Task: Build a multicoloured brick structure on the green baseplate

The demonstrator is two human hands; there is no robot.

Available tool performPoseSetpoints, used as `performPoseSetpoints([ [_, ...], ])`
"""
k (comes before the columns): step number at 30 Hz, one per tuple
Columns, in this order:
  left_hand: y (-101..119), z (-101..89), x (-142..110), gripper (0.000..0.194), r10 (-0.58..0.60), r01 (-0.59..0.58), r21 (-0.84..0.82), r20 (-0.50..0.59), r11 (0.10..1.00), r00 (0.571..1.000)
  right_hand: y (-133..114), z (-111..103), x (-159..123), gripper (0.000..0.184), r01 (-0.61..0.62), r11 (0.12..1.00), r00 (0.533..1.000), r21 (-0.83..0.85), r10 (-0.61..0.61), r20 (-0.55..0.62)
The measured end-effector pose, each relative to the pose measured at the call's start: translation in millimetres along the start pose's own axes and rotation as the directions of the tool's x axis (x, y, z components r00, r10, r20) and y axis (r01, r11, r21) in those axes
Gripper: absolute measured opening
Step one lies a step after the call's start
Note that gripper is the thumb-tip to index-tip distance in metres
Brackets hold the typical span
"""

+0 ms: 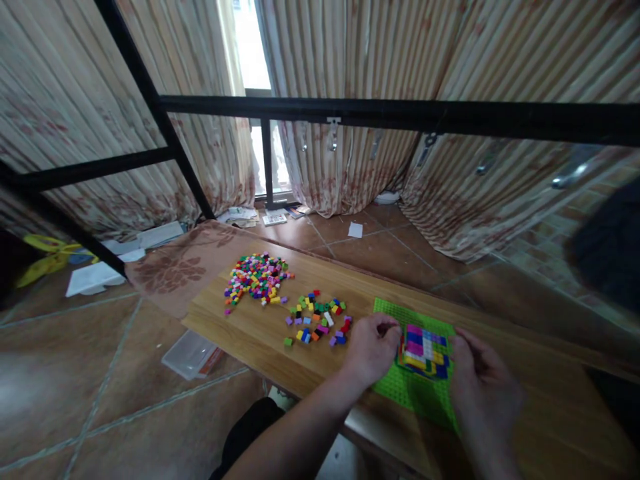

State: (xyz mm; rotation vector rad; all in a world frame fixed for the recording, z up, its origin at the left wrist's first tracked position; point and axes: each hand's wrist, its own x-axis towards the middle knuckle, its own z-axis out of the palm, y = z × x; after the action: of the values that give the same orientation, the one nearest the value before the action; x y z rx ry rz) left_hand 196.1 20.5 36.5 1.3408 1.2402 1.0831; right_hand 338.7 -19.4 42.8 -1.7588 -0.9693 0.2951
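A green studded baseplate (395, 390) lies on the wooden tabletop. On it stands a layered build of toy bricks (425, 350) in magenta, purple, white, yellow and blue. My left hand (371, 350) is beside the build's left side, thumb and fingers pinched together; whatever may be between them is hidden. Over the right edge of the baseplate, my right hand (483, 383) has its thumb and curled fingers closed at the rim, close to the build. Part of the plate is covered by this hand.
Left of the plate lies a loose scatter of small bricks (317, 317), and beyond it a dense multicoloured brick pile (257, 277). A clear plastic box (190, 353) rests on the tiled floor. Black metal bars (300, 107) cross before the curtains (350, 53).
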Motion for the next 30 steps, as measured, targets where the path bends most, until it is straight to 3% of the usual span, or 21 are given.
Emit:
performPoseSetpoints([
  [8,7.4,-12.9,-7.1,0.02,0.012,-0.012,-0.018,0.011,1.0,1.0,-7.7,11.0,-9.0,0.046,0.081,0.995,0.996,0.05,-0.079,-0.039],
  [15,10.0,-20.5,-20.6,0.02,0.115,-0.118,0.057,0.044,0.991,0.992,-17.6,3.3,-19.8,0.041,0.217,0.965,0.976,0.148,-0.208,-0.07],
  [18,7.3,-20.4,-23.8,0.02,0.127,-0.129,0.12,0.019,0.984,0.992,-30.0,-5.6,-19.6,0.04,0.207,0.951,0.978,0.231,-0.21,-0.01],
  [21,14.2,-15.1,-25.4,0.019,0.123,-0.12,0.157,-0.012,0.98,0.992,-42.8,-27.2,-14.1,0.041,0.187,0.957,0.978,0.22,-0.203,0.051],
  [24,33.0,-6.9,-31.2,0.019,0.128,-0.129,0.156,0.018,0.979,0.992,-40.0,-62.7,-12.0,0.041,0.161,0.973,0.983,0.168,-0.172,0.057],
  [27,50.7,-3.1,-46.9,0.019,0.154,-0.162,0.153,0.062,0.975,0.986,-9.9,-101.9,-23.6,0.044,0.071,0.994,0.994,0.086,-0.078,0.079],
  [30,55.2,-8.6,-71.1,0.021,0.173,-0.186,0.175,0.086,0.967,0.981,38.6,-131.1,-49.2,0.045,0.011,0.998,0.996,0.059,-0.016,0.087],
])
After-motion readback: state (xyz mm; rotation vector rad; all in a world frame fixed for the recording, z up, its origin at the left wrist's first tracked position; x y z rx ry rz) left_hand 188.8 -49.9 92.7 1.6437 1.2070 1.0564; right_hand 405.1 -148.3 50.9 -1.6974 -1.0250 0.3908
